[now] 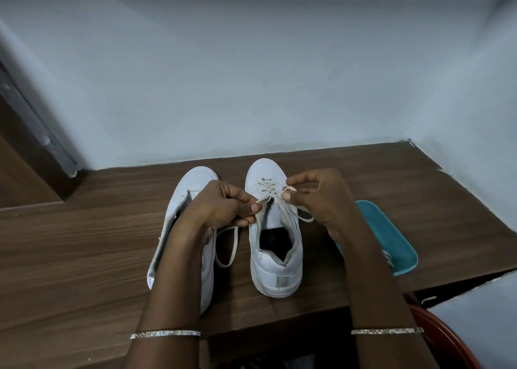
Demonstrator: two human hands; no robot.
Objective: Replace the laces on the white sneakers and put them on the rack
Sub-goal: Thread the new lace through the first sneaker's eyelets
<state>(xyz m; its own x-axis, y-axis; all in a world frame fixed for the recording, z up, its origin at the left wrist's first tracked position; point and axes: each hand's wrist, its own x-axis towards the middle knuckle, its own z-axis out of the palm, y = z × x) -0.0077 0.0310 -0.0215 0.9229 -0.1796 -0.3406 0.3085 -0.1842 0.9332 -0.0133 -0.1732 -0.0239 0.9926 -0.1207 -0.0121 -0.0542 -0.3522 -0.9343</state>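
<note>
item 1, bottom of the frame: a silver left bangle (pixel 165 333) and a right bangle (pixel 387 331) are worn on the two forearms. a red rounded object (pixel 442 338) is cut off by the lower right corner.

item 2, lower half of the frame: a brown wooden table (pixel 84 242) is seen, on which both white sneakers are stood side by side, toes pointed toward the wall.

item 3, centre left: the left sneaker (pixel 193 184) is shown without lacing and is partly covered by the left forearm.

item 4, centre: the right sneaker (pixel 277 273) is threaded at its front eyelets with a cream lace (pixel 226 245), a loose loop of which is laid on the table between the shoes.

item 5: the lace is pinched between thumb and fingertips by the left hand (pixel 223 203) beside the tongue, and pinched likewise by the right hand (pixel 316 198) above the eyelets.

item 6, right of centre: a teal tray (pixel 391 234) is set just beside the right sneaker and partly hidden by the right forearm.

item 7, upper half: a pale wall (pixel 251 74) is seen; a dark door frame (pixel 36 128) is placed at the left edge.
</note>
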